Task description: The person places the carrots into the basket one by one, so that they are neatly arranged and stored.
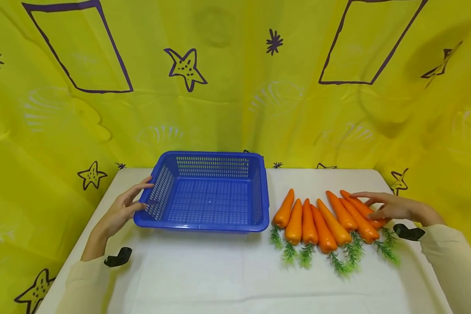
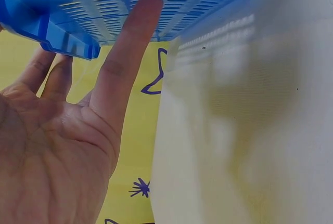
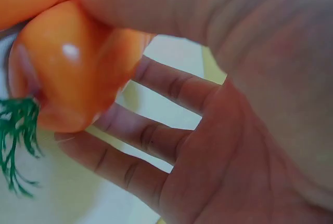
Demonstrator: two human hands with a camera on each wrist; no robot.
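A blue plastic basket [image 1: 209, 203] with slotted walls stands at the back of the table, with nothing in it. My left hand [image 1: 119, 211] is at its left end, thumb and fingers extended against the rim; the left wrist view shows the thumb [image 2: 127, 52] straight along the slotted wall. Several glossy orange carrots with green tops lie in a row right of the basket. My right hand [image 1: 396, 207] holds the rightmost carrot [image 3: 67, 68], thumb on top and fingers along its far side. Part of that carrot is hidden behind the hand in the head view.
A white cloth [image 1: 220, 279] covers the table. Yellow curtains [image 1: 227, 117] with purple drawings hang behind and at both sides. The leftmost carrot [image 1: 285, 209] lies close to the basket's right wall.
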